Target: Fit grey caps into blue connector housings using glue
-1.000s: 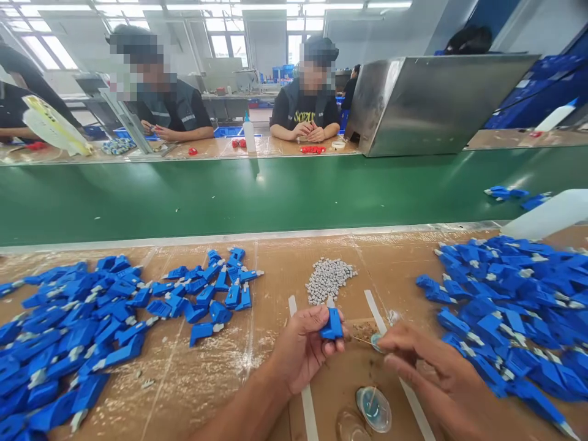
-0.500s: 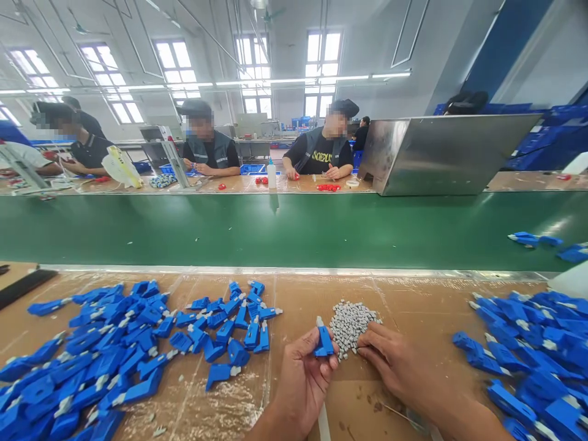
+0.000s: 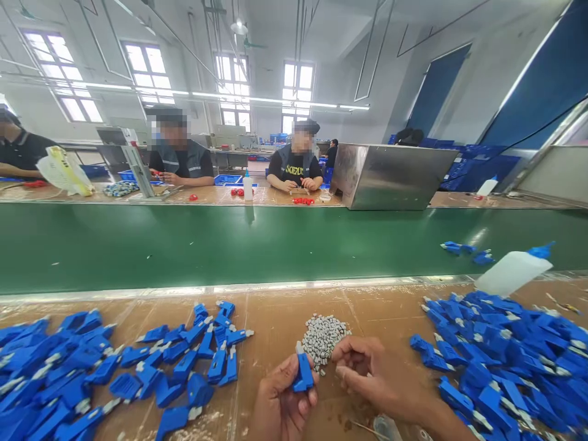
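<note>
My left hand (image 3: 285, 392) is closed around a blue plastic part (image 3: 303, 371) with a whitish tip pointing up, gripped between thumb and fingers. Beside it lies a small heap of grey pellet-like pieces (image 3: 321, 335). My right hand (image 3: 367, 370) is at the right edge of this heap, thumb and forefinger curled close together. Whatever sits between those fingertips is too small to make out. Many similar blue parts (image 3: 184, 361) are spread to the left, and another pile of blue parts (image 3: 500, 355) lies to the right.
A white squeeze bottle (image 3: 514, 272) with a blue cap leans behind the right pile. Near my right wrist lie a thin metal tool (image 3: 367, 427) and a small clear container (image 3: 386, 427). Beyond the bench runs a green belt (image 3: 229, 245), with co-workers seated across it and a metal box (image 3: 390, 177).
The view has swung to the right, so things appear further left. My right hand has drawn back slightly from the grey pieces. My left hand still holds the blue part.
</note>
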The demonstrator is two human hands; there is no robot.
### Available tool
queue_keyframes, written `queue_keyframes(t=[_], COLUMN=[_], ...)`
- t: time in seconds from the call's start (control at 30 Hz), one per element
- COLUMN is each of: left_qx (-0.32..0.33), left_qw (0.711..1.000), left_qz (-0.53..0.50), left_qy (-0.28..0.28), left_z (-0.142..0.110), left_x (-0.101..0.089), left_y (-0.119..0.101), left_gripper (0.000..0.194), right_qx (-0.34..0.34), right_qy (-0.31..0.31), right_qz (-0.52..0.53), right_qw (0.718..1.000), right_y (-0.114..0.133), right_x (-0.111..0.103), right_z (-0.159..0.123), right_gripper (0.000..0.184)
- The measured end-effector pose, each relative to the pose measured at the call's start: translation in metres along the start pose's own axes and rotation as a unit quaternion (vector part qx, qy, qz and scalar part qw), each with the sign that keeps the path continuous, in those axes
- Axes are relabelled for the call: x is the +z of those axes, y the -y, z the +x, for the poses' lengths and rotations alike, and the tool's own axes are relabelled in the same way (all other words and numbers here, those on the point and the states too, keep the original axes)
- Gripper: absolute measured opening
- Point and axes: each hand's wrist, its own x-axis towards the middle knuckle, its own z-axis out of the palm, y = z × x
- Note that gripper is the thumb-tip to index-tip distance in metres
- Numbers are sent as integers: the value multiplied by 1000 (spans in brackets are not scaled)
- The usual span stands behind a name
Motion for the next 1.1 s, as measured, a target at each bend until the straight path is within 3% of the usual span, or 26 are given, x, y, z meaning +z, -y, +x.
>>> queue_keyframes(t=[0.17,0.27,0.37,0.5,0.73,1.1], left_qx=[9,27,50,73,124,122], left_qw=[997,993,987,977,956,960], left_qz=[62,99,136,185,252,227], left_qy=[50,62,75,81,88,110], left_z=[-1,-2,-3,-5,-10,-17], left_x=[7,12,15,17,14,24], left_y=[12,18,23,25,27,22], left_gripper=[50,53,57,60,58,53], right_qx=[22,55,69,62,53,69], right_qy=[-7,-47,-24,1,-56,-98], right_qz=[193,332,404,411,381,393], right_qw=[981,941,912,910,921,912], right_y=[-9,-12,-11,-7,1,10], right_x=[5,15,25,32,39,41], right_z=[-15,-21,-23,-25,-30,-30], right_gripper=[40,41,40,38,41,39])
